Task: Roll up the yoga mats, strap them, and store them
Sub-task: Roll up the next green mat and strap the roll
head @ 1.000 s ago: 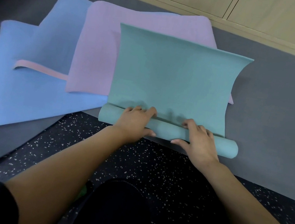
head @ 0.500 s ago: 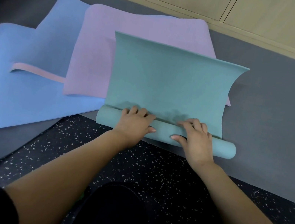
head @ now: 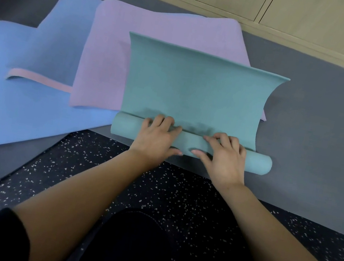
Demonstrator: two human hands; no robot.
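Left hand (head: 156,137) — right hand (head: 223,157) — clasp matte teal roll (head: 257,164).

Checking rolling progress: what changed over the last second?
The teal mat rolled further away from the person, leaving its flat part shorter. The left hand and right hand kept gripping the roll. The blue mat, purple mat and pink strap stayed put.
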